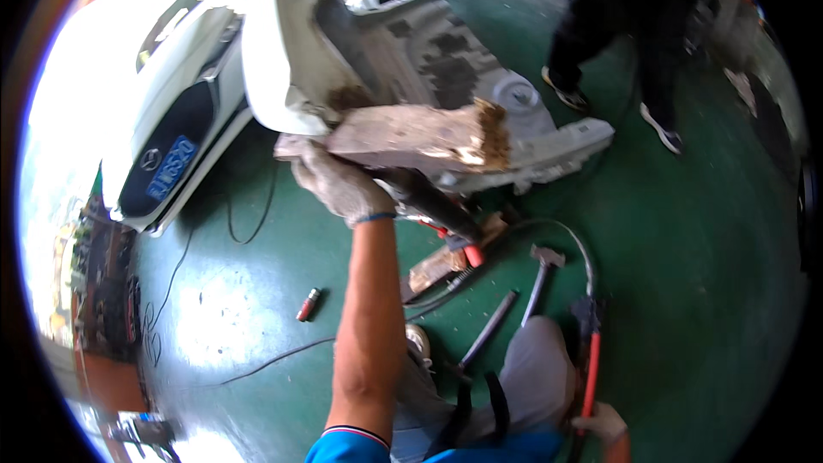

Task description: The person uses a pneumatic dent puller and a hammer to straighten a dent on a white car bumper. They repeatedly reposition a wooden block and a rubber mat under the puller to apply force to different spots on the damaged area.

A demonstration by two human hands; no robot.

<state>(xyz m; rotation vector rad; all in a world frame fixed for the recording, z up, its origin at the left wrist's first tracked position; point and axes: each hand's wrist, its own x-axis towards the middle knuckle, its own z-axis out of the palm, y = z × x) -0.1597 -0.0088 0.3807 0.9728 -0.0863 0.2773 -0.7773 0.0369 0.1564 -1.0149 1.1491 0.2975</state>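
My left hand (339, 184), in a pale work glove, reaches up and grips the left part of a rough wooden block (411, 135). The block's splintered end points right, against the car body's bare metal panel (429, 60). Just under the block and beside my fingers, a dark hydraulic ram (429, 203) slants down to a red fitting (473, 255). Its foot is by a second wooden block (437, 267) on the floor. Low on the right, my right hand (604, 423) is closed round a red pump handle (591, 377). A hose (585, 244) curves between pump and ram.
A hammer (542, 270) and a metal bar (490, 328) lie before my knees. On the green floor are a small red can (309, 304) and cables (176, 270). A white car (184, 111) stands at left. Another person (621, 26) stands at far right.
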